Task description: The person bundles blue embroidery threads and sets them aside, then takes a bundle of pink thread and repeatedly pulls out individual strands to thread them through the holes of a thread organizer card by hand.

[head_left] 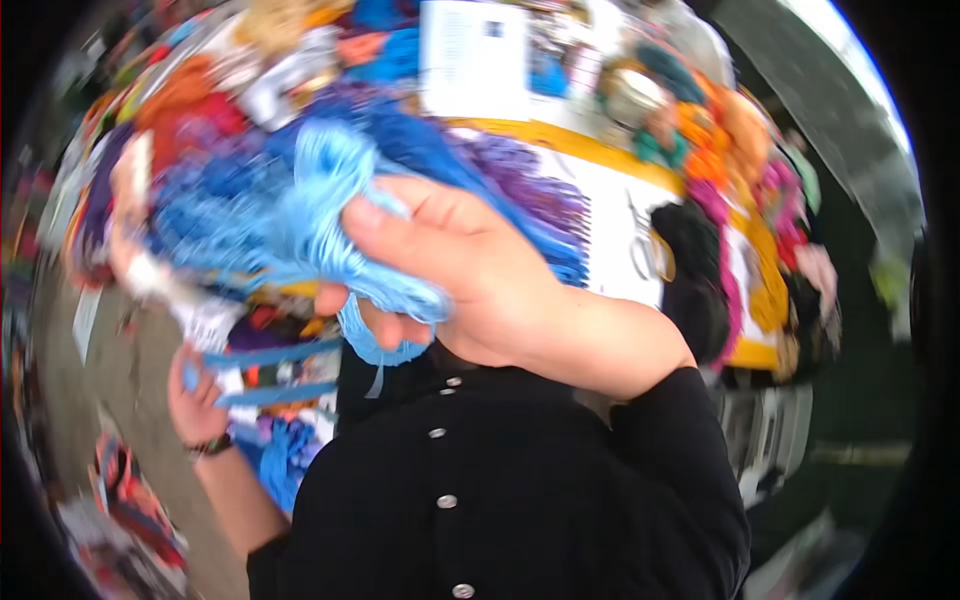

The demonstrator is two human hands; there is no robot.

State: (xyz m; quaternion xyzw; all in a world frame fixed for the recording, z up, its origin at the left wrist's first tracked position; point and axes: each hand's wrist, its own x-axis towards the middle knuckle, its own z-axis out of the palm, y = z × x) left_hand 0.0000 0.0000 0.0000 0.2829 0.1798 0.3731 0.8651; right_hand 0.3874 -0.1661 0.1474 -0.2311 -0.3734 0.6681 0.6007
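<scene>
In front of my chest, my right hand (480, 265) is closed round a bundle of light blue yarn (335, 170). Loops of the yarn stick out above the thumb and hang below the fingers. Lower on the left, my left hand (195, 395) is closed on the blue straps (280, 354) of what looks like an open bag. Inside, under the straps, sits a tangle of deeper blue yarn (285, 455). Just behind the light blue bundle lies a heap of blue yarn (215, 215) on the table, blurred by motion.
A white printed sheet (470, 60) stands at the back of the table. To the right are scissors (645, 240) on white paper, purple yarn (520, 180), black yarn (690, 265) and orange yarn (705, 130). A jar-like container (632, 95) stands behind them. Grey floor (135, 350) shows at left.
</scene>
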